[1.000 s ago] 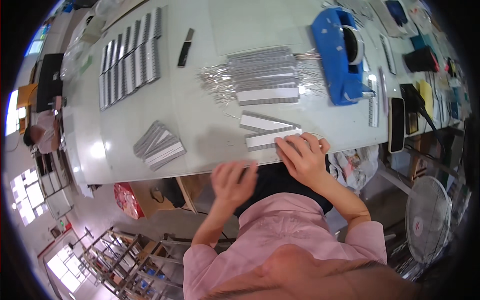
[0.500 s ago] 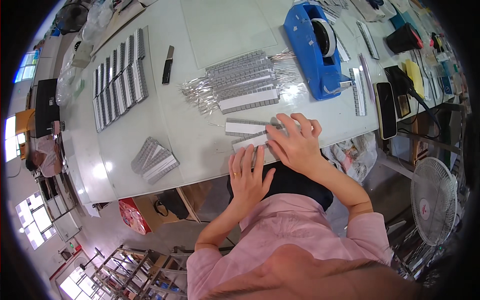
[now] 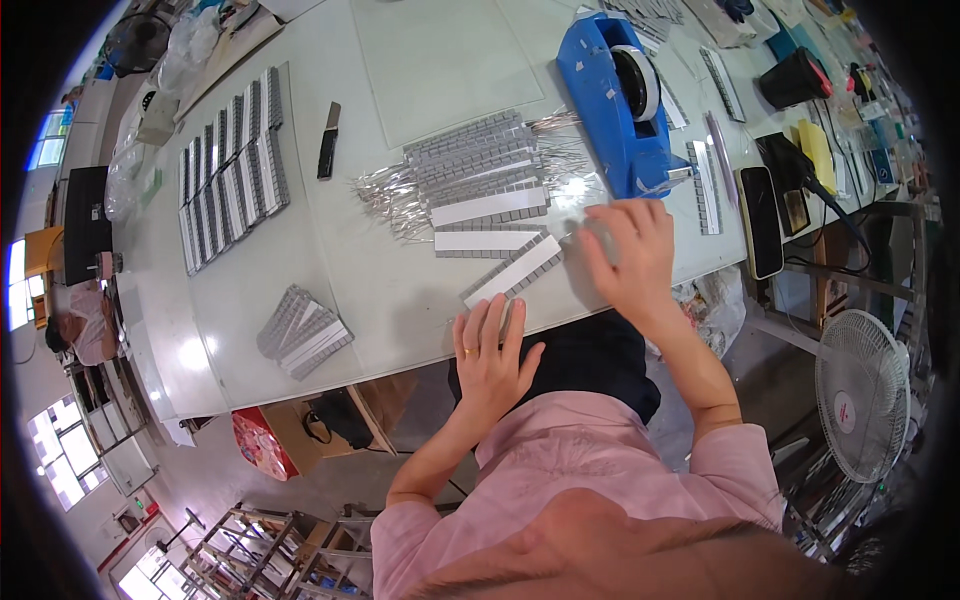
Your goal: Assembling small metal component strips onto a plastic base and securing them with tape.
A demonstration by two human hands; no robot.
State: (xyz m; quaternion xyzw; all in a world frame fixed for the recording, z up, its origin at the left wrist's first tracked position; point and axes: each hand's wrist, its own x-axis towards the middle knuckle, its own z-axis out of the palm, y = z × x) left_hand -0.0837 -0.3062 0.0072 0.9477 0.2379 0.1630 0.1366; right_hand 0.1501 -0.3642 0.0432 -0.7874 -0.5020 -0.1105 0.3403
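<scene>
Left hand (image 3: 490,352) touches grey strip (image 3: 513,271).

Tape dispenser (image 3: 622,105) right of strip pile (image 3: 480,165); knife (image 3: 328,153) left, on table (image 3: 400,290).

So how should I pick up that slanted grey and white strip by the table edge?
Pinch the slanted strip across its narrow width near the middle, coming from above. It lies flat and long on the white table, so its long sides are the easiest to catch. The left hand is at its lower end; the right hand is beside its upper end.

One blue tape dispenser (image 3: 612,100), one phone (image 3: 762,222), one fan (image 3: 862,393), and roughly three taped strips (image 3: 487,207).
</scene>
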